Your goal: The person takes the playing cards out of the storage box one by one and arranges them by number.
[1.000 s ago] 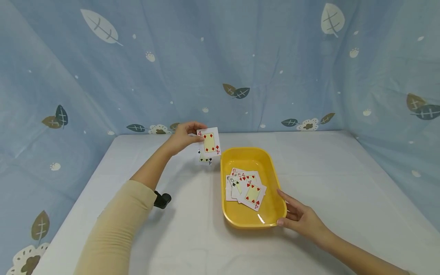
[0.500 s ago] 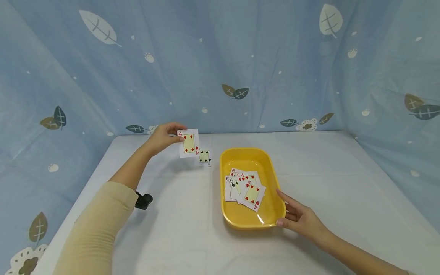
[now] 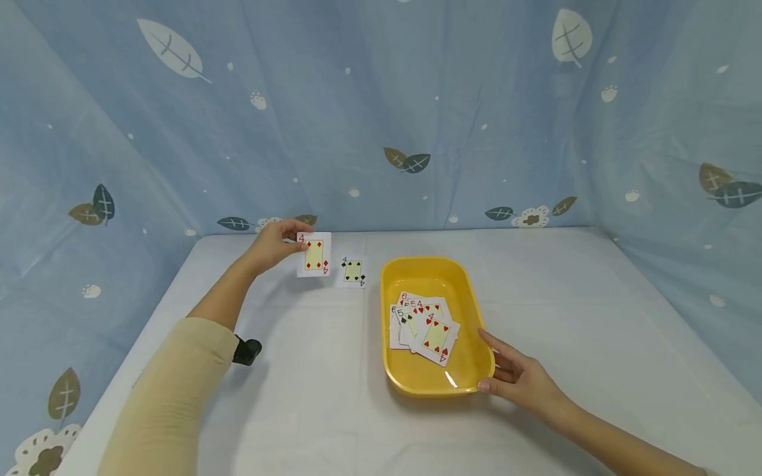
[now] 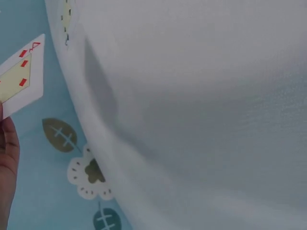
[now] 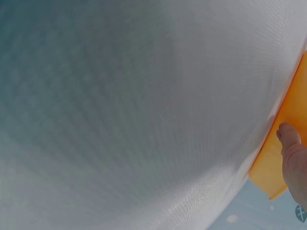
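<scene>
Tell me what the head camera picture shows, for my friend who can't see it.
A left hand holds a four of diamonds above a white table, left of a four of spades lying flat. The right hand touches a yellow tray of cards.

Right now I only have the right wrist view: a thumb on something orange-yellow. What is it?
Observer: A yellow tray; the right hand rests against its near right corner.
Operator: Anything in it?
Observer: A loose pile of cards, face up, with a four of hearts on top.
Operator: And the other hand?
Observer: The left hand pinches a four of diamonds just left of a four of spades lying on the table.
</scene>
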The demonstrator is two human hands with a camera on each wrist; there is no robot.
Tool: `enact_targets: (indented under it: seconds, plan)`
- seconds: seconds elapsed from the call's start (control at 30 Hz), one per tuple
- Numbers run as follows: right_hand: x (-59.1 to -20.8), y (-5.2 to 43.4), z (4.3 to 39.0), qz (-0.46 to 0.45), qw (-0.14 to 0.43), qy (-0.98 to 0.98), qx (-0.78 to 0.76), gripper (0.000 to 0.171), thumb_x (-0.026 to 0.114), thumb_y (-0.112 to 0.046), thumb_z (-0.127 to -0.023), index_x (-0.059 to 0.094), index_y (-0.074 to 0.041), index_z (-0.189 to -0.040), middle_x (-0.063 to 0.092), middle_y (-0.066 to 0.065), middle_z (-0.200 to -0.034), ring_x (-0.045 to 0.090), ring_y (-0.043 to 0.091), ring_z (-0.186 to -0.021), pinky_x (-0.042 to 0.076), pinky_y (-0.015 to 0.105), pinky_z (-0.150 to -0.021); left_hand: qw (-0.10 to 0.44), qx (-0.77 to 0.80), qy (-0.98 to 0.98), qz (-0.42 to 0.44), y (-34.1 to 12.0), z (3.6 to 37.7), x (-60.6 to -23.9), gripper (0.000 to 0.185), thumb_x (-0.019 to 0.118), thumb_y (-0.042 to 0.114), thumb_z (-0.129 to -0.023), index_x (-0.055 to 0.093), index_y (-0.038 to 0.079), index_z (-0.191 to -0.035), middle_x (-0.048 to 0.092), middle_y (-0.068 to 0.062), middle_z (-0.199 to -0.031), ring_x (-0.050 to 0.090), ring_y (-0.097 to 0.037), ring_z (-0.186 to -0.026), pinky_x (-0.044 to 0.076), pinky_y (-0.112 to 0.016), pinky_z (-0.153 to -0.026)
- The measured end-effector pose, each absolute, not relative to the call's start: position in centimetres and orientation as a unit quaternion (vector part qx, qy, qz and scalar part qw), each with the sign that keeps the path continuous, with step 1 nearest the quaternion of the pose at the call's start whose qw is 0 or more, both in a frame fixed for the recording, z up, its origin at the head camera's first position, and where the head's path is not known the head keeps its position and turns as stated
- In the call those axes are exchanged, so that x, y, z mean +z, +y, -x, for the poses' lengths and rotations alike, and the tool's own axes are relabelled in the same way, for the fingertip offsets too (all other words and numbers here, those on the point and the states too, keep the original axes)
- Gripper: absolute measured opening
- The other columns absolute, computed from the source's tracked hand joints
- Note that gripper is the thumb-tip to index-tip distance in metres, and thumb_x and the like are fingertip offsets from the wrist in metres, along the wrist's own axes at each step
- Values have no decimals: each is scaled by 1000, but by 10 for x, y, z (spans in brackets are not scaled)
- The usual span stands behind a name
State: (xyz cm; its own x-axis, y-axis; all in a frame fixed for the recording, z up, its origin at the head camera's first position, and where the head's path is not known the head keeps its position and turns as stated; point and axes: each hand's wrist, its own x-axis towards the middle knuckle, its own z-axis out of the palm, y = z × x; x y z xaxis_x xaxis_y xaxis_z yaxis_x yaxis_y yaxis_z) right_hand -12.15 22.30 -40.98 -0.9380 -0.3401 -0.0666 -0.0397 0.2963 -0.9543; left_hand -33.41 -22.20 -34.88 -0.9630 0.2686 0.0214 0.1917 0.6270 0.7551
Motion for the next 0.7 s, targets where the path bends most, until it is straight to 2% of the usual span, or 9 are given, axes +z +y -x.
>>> enact_targets:
  seconds: [0.3,0.7]
  plan:
    - [-411,224,121,132,125,795,-579,80,72,-13,-83,26,-2,-148,27,36,-144,59,35,-112,53,29,-82,66,400,908,-105,-224,341,-368,35,61,7,-91,57,6,-126,56,-16,-114,51,-29,-105,46,-37,-85]
    - [-411,223,121,119,121,799,-576,81,73,-14,-82,27,-3,-148,28,35,-144,58,40,-112,53,29,-82,63,386,916,-86,-218,346,-385,35,58,4,-92,55,5,-127,53,-18,-119,50,-32,-110,46,-42,-89]
